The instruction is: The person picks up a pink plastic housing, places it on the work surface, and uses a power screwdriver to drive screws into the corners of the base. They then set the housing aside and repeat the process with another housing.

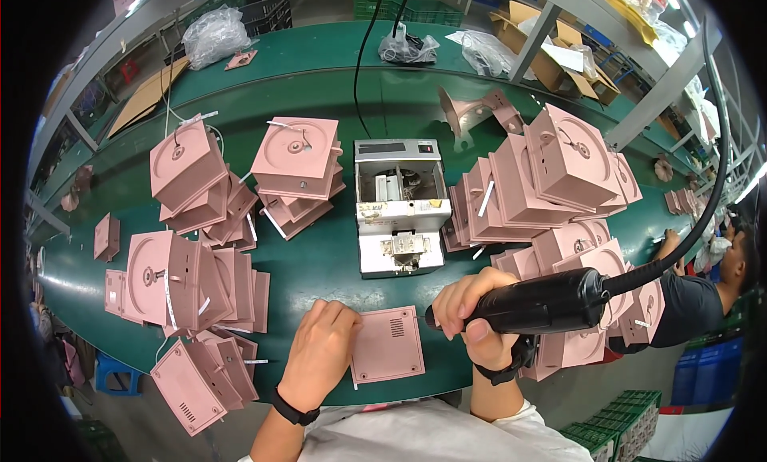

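In front of me a pink plastic housing (387,348) lies with its slotted square base facing up and screw holes at its corners. My left hand (321,346) grips its left edge with curled fingers. My right hand (486,346) is wrapped round a black electric screwdriver (539,302), held nearly level and pointing left. The thin bit reaches toward the housing's upper right corner; I cannot tell whether it touches a screw. Behind the housing stands a whitish screw feeder (399,210) with an open top compartment.
Stacked pink housings (164,282) crowd the left, and more housings (563,162) rise on the right. The screwdriver's thick black cable (715,182) arches overhead at right. A pink bracket-like part (471,115) lies behind the feeder. A co-worker (695,290) sits at far right.
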A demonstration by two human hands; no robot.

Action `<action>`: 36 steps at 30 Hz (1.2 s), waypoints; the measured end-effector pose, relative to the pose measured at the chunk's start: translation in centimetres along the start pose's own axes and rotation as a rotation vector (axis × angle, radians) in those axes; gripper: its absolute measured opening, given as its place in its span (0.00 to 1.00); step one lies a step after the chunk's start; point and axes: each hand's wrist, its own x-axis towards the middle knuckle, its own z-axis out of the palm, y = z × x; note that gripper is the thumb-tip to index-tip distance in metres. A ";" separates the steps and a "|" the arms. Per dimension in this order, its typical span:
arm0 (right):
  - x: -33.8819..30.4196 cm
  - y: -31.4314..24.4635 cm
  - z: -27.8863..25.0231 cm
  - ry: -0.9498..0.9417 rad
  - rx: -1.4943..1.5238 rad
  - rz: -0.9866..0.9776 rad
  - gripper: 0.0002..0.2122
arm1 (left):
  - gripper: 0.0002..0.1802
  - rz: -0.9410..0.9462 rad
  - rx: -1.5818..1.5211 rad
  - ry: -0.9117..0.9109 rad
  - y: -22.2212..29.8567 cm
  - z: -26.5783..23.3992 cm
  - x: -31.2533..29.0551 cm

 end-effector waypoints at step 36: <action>1.0 0.5 4.4 -0.125 0.136 0.038 0.13 | 0.10 -0.024 -0.216 0.187 -2.0 1.2 -1.4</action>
